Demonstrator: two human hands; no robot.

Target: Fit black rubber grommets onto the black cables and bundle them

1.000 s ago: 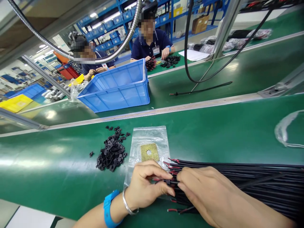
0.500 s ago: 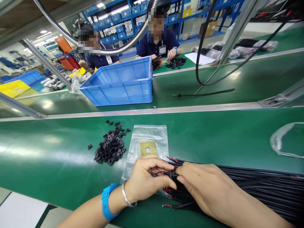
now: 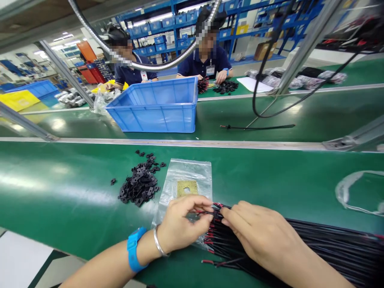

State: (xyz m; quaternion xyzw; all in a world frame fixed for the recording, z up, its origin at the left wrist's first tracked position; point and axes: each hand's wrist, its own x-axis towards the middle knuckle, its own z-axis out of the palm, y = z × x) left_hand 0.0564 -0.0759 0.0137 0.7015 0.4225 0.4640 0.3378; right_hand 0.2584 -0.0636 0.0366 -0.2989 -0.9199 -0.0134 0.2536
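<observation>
My left hand (image 3: 184,220) is closed, its thumb and fingertips pinching at a small black plastic part (image 3: 216,215) on the stripped end of a black cable. Red wire ends poke out between those fingers. My right hand (image 3: 259,228) is closed on the same cable, just right of the part; its fingers hide most of the grip. Below and right of both hands lies a thick bundle of black cables (image 3: 330,244), with red wire tips at the left end. A clear zip bag (image 3: 195,170) with a yellowish square plate (image 3: 187,188) lies just beyond my left hand.
A pile of small black parts (image 3: 139,186) sits left of the bag. Beyond the metal rail (image 3: 180,143) stand a blue crate (image 3: 159,120) and a single cable (image 3: 261,127). A white strap (image 3: 343,190) lies at right. Two co-workers sit across the bench.
The view has tilted slightly. My left fingertips have drawn back a little leftward from the black part, and more red wire tips of the bundle show between my hands.
</observation>
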